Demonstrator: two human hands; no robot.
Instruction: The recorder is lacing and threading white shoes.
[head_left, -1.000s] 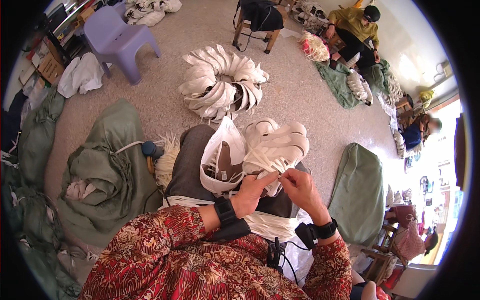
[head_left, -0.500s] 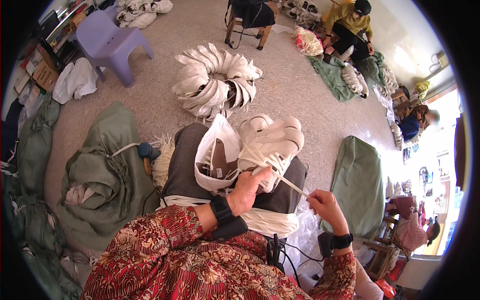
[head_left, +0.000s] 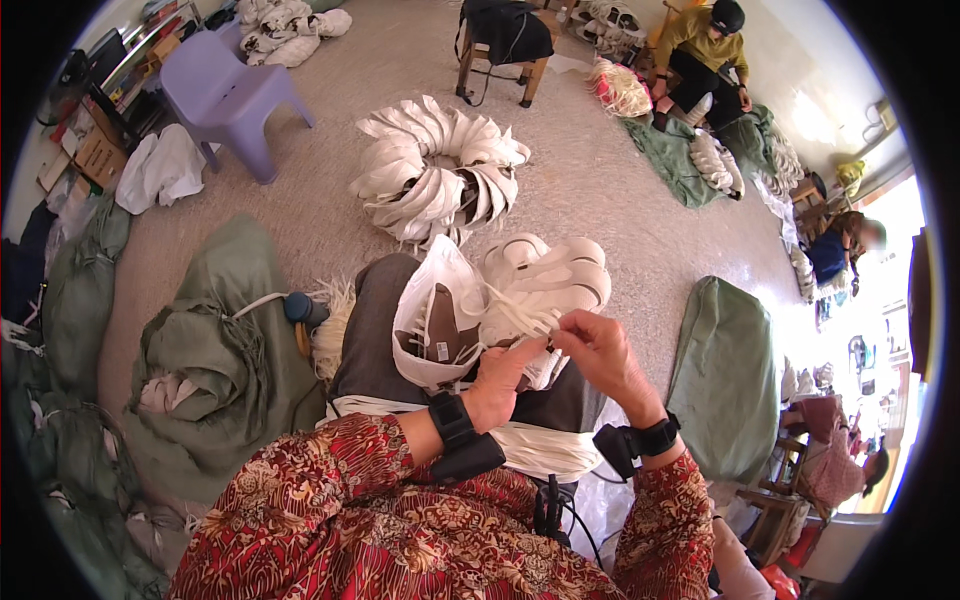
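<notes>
Across my lap lie cream shoe uppers; the one being handled (head_left: pixel 525 300) has pale laces (head_left: pixel 528 318) running over its front. My left hand (head_left: pixel 500 385) grips its near edge, thumb pressed on the laced part. Close by on the right, my right hand (head_left: pixel 605 358) is pinched on a shoelace at the eyelets, though its fingertips partly hide the lace. To the left of these, another white upper (head_left: pixel 440 262) stands opened out, its brown lining and a small label showing. A bundle of pale laces (head_left: pixel 550 452) lies across my lap below the hands.
A ring of stacked uppers (head_left: pixel 440 165) sits on the floor ahead. Green cloth sacks (head_left: pixel 215 340) are at left, and a green cloth bundle (head_left: pixel 722 370) is at right. A purple chair (head_left: pixel 235 100) and a stool (head_left: pixel 505 70) stand farther off. Another person (head_left: pixel 700 60) sits far right.
My right hand has moved up and left from the lace's drawn-out end to the eyelets beside my left hand. The left hand keeps its grip on the upper.
</notes>
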